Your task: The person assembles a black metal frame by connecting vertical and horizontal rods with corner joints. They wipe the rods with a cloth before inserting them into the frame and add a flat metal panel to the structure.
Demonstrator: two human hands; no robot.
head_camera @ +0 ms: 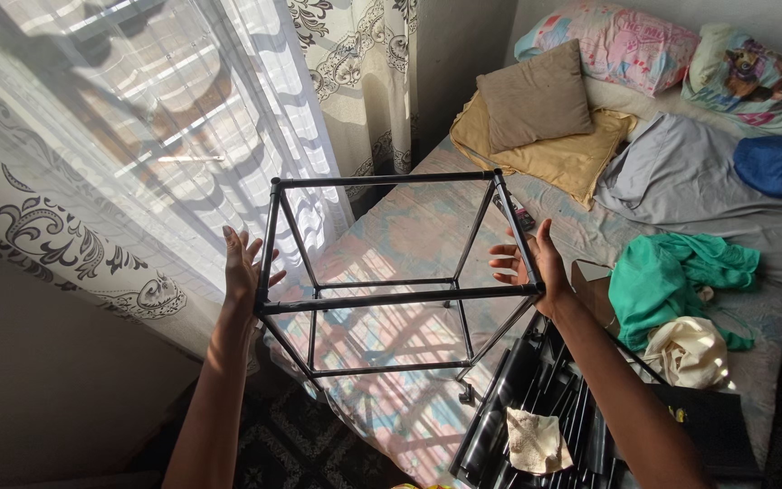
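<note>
Hands hold a black tube frame over the bed: left hand spread flat against its left side, right hand gripping its right top bar.

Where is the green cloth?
The green cloth lies crumpled on the bed, on the right of the head view, beside the cream cloth.
</note>
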